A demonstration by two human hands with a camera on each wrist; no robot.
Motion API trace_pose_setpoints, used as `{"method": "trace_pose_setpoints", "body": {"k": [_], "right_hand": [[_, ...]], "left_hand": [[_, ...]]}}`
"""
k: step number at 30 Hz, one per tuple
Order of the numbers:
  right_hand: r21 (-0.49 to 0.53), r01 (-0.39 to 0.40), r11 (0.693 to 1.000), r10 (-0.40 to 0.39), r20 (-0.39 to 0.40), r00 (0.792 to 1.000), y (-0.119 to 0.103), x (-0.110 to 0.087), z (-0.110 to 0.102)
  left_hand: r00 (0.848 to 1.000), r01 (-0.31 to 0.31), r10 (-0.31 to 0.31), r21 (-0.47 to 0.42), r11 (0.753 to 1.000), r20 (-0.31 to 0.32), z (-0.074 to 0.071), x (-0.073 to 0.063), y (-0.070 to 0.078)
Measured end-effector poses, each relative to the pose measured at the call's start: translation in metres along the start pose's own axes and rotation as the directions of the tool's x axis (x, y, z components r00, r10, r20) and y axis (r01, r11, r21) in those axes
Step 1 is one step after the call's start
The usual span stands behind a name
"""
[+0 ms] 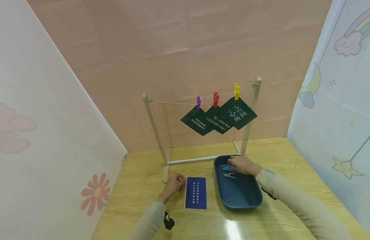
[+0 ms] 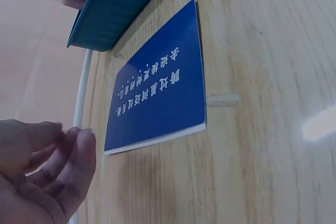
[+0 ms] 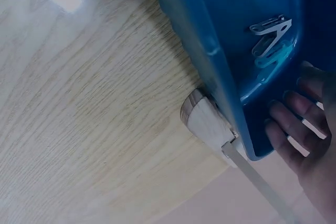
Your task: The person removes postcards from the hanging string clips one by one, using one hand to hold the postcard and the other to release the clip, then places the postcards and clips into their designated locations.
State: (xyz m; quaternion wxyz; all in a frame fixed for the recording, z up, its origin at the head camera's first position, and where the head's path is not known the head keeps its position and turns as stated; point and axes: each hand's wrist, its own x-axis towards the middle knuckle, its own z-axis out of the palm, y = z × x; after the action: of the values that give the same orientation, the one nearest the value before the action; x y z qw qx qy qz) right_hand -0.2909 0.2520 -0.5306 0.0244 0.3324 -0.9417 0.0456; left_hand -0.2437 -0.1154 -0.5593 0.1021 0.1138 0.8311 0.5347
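Two sleeves (image 1: 296, 193); one tray (image 1: 240, 193) (two clothespins (image 3: 277, 56) inside).

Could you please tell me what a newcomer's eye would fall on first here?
Probably the three overlapping dark green cards, hanging by purple, red and yellow plastic clothespins from a thin string across a wooden frame at the back. Next might come the blue rectangular card with white characters on the light wooden table, beside the left hand. To that card's right, the right hand reaches into a dark blue plastic tray holding two more clothespins.
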Motion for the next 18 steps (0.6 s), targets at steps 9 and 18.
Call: {"method": "trace_pose_setpoints", "body": {"k": [9, 18], "right_hand": [[0.039, -0.024, 0.999, 0.031, -0.196, 0.980, -0.003, 0.004, -0.004], [0.006, 0.012, 1.000, -0.009, -0.352, 0.936, -0.004, 0.011, -0.010]], "left_hand": [[0.991, -0.109, 0.099, -0.112, 0.988, -0.094, 0.006, 0.006, 0.008], [0.972, -0.174, 0.151, -0.118, 0.978, -0.180, 0.009, 0.011, 0.017]]}}
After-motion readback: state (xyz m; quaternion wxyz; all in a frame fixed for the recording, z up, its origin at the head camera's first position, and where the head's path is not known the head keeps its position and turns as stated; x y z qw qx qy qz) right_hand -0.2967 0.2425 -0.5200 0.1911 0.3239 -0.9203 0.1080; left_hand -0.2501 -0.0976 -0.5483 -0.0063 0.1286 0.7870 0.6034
